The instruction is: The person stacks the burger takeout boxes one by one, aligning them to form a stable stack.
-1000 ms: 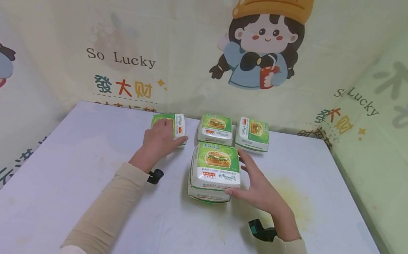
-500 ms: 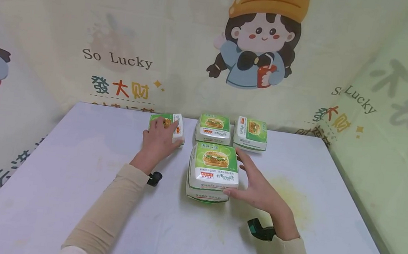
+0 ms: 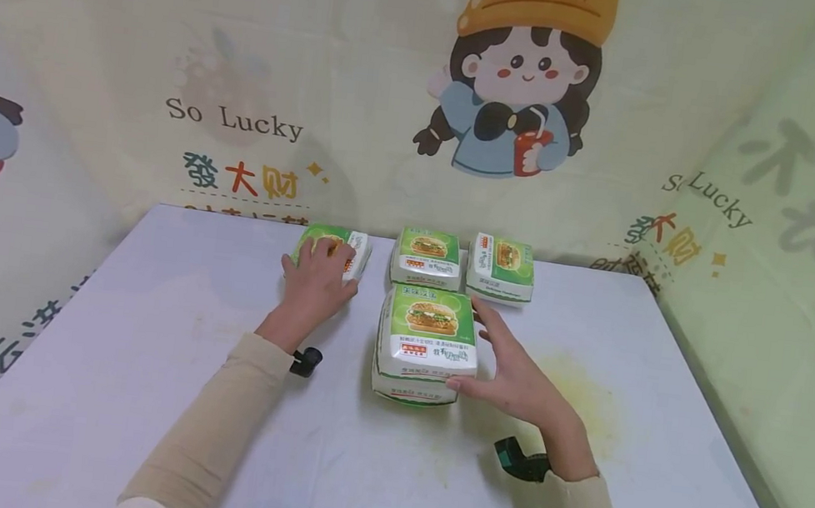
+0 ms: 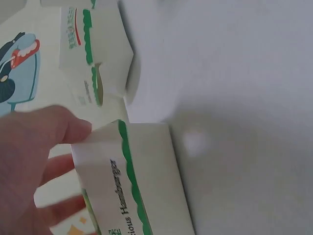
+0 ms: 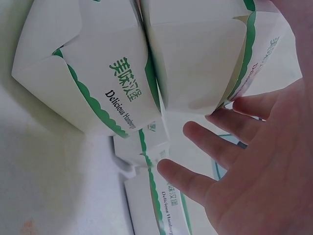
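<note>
At the back left of the table is a hamburger box (image 3: 360, 243), green and white with a burger picture. My left hand (image 3: 315, 287) grips it from above, fingers over its top and thumb at its near right side; in the left wrist view the thumb lies at a corner of this box (image 4: 159, 181). In the middle, an upper hamburger box (image 3: 433, 320) sits on a lower hamburger box (image 3: 410, 391). My right hand (image 3: 519, 382) holds the upper one at its right side, thumb at the front corner, fingers at the back corner.
Behind the stack stands another hamburger box (image 3: 427, 258), with one more hamburger box (image 3: 502, 271) close to its right. The white table (image 3: 264, 456) ends at a cartoon-printed cloth (image 3: 372, 99) that also hangs along both sides.
My left hand has spread its fingers and shifted slightly left and towards me; the back-left box has turned a little under it. The right hand and the stack have stayed put.
</note>
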Demonstrator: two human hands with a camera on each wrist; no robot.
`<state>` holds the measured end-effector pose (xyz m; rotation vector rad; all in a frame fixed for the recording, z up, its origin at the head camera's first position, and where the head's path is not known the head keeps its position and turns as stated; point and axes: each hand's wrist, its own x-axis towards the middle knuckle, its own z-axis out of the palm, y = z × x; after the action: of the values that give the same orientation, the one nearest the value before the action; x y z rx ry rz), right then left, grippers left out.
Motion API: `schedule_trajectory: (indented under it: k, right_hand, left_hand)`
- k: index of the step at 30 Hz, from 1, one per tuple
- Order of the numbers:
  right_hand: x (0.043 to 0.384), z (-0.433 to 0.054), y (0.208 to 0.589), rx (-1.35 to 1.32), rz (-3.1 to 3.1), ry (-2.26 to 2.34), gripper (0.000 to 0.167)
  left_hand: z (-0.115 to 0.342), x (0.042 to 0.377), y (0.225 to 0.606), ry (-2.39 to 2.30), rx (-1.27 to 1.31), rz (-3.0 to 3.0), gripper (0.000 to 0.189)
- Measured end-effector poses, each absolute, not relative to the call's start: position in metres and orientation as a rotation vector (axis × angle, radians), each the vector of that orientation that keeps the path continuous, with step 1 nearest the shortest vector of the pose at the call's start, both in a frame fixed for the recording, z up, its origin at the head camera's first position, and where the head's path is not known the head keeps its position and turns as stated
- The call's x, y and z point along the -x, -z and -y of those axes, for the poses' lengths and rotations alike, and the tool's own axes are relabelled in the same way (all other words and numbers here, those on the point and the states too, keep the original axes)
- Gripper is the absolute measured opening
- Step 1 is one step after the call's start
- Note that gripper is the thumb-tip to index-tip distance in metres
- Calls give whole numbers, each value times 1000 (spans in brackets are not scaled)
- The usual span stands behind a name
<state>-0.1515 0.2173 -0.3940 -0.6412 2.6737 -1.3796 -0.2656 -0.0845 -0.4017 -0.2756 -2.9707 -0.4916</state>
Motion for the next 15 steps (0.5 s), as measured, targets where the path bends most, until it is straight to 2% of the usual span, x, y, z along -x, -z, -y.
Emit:
schedule_trajectory:
  k: [6, 15]
  right_hand:
    - [151, -218, 395, 648, -2697, 1362, 109]
    - [151, -215, 394, 655, -2691, 1362, 108]
  left_hand:
    - [99, 267, 403, 552, 372, 3029, 63]
    - [121, 273, 408, 924, 265, 3005, 62]
